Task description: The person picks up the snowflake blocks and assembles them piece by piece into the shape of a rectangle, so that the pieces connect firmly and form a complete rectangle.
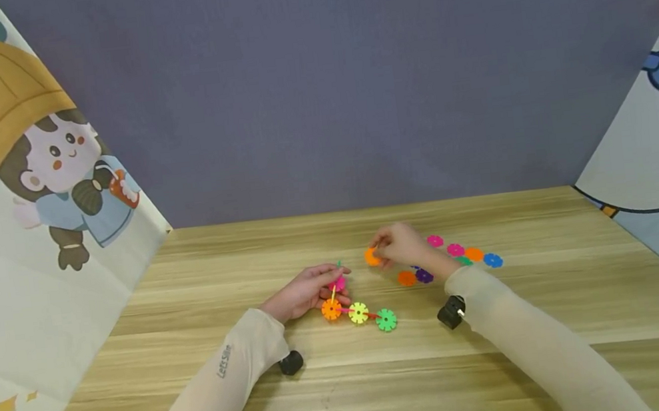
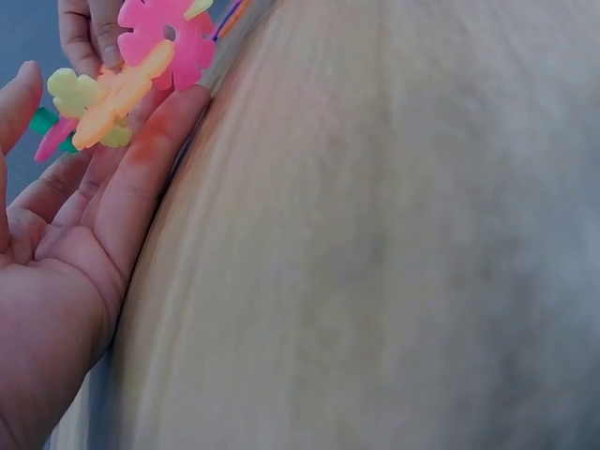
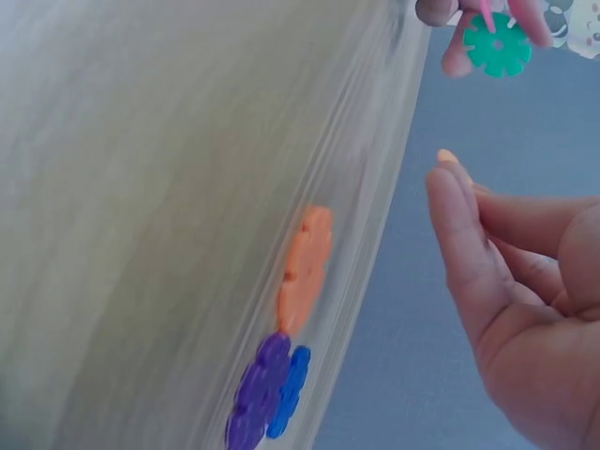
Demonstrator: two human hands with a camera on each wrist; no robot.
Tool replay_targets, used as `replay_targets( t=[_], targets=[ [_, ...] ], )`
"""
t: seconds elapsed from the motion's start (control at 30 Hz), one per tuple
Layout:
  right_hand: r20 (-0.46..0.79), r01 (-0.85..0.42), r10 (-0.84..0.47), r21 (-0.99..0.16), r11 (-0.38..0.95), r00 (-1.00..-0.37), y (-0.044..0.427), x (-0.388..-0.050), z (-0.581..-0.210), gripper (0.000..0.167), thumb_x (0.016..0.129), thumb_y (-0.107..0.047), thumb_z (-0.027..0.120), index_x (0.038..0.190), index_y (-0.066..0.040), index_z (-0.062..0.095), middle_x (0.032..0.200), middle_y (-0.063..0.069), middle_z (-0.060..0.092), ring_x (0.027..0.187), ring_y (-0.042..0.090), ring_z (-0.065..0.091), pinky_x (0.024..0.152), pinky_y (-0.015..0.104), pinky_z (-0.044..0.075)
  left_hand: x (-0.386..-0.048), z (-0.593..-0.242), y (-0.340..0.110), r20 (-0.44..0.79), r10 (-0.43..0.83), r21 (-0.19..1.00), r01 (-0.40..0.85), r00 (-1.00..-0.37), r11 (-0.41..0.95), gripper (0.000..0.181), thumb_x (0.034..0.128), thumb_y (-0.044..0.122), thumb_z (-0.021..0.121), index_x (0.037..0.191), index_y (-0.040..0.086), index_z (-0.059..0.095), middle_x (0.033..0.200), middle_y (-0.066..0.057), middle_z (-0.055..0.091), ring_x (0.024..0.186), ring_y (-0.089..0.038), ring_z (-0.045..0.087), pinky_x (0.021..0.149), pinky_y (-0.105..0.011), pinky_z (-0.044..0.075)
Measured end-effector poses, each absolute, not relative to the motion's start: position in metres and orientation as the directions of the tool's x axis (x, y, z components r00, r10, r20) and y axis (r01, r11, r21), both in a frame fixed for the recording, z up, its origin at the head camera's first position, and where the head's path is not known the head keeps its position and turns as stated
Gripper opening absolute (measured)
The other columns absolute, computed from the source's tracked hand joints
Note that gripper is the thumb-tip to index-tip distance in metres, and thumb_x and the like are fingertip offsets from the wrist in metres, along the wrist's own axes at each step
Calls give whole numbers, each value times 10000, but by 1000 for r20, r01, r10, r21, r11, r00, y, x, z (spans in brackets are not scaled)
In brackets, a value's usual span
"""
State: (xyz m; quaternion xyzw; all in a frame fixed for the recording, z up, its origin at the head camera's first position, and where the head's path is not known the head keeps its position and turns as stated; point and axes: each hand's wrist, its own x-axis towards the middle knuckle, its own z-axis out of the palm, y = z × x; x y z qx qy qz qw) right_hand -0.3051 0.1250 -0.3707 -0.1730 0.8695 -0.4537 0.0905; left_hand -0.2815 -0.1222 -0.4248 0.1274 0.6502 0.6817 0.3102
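A linked chain of notched plastic snowflake discs is in my left hand [image 1: 307,291]; thumb and fingers hold its upper end near a pink disc [image 1: 338,283]. From there the chain runs by an orange disc [image 1: 331,309] and a yellow disc [image 1: 358,313] to a light green disc [image 1: 386,320], with edge-on pieces between them. The right wrist view shows a darker green disc [image 3: 498,45] at the left fingers. Just to the right, my right hand [image 1: 404,246] pinches a loose orange disc [image 1: 372,256], apart from the chain; its fingers mostly hide it in the right wrist view.
Loose discs lie on the wooden table [image 1: 221,264] beneath and beyond the right forearm: orange [image 1: 407,278], purple [image 1: 424,276], pink [image 1: 435,240], blue [image 1: 493,260] and several others. A dark grey panel [image 1: 317,86] stands at the table's back, with printed sheets at both sides.
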Motion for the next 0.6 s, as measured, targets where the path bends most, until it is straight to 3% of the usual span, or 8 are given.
replay_targets(
  t=[0.6],
  targets=[
    [69,-253,-400,-868,427,-914,105,-299,-365,154,903,99,635,1039,166,662,854,220,696,611,216,684,620,391,621,-280,-423,-121,-227,617,966,-256,-754,42,443,1076,209,465,1435,-51,452,894,-62,673,812,-154,706,700,-280,603]
  ],
)
